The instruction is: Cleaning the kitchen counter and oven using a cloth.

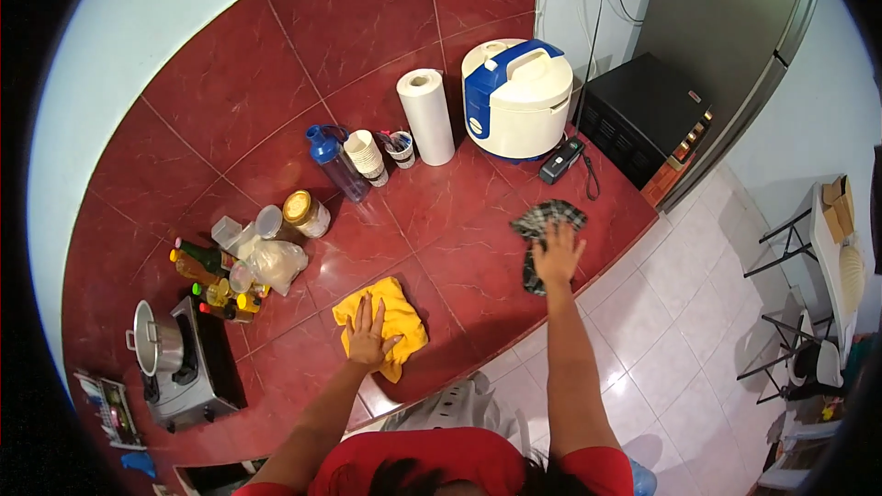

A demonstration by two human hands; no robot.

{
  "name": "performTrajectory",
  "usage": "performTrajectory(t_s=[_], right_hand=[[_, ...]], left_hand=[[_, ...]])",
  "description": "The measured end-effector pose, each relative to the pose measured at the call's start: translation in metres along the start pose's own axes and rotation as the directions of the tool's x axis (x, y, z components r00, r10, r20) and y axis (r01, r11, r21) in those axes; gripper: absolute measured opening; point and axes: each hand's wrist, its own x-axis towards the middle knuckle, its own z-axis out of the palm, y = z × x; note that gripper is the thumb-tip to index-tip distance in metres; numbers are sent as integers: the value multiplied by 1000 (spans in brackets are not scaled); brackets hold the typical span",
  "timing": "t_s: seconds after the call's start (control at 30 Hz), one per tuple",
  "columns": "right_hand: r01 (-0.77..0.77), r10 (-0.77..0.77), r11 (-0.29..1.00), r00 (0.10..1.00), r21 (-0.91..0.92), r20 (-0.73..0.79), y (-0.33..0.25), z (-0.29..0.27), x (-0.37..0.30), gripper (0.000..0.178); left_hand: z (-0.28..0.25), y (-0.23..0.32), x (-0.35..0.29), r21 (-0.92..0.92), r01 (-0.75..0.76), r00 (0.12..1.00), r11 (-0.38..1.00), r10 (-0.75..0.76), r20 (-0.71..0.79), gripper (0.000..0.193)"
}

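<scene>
My left hand [367, 338] lies flat with its fingers spread on a yellow cloth [404, 321], which is bunched on the red tiled counter [459, 248]. Further right, my right hand [557, 255] presses down, fingers apart, on a dark checkered cloth [533, 220]. Part of that cloth shows beyond my fingertips and part along the hand's left side; my palm hides the rest. Neither hand is closed around its cloth.
Along the wall stand a rice cooker [524, 96], a paper towel roll [427, 119], stacked cups [366, 158], a blue-capped bottle [338, 163] and jars [306, 213]. A black device [560, 160] lies by the cooker. Far left, a pot [154, 340] sits on a stove [207, 372].
</scene>
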Motion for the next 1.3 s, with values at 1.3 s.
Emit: performTrajectory(t_s=[1.3], right_hand=[[-88, 88, 995, 996, 45, -3, 209, -29, 162, 68]], left_hand=[[68, 281, 175, -173, 9, 989, 985, -33, -141, 64]])
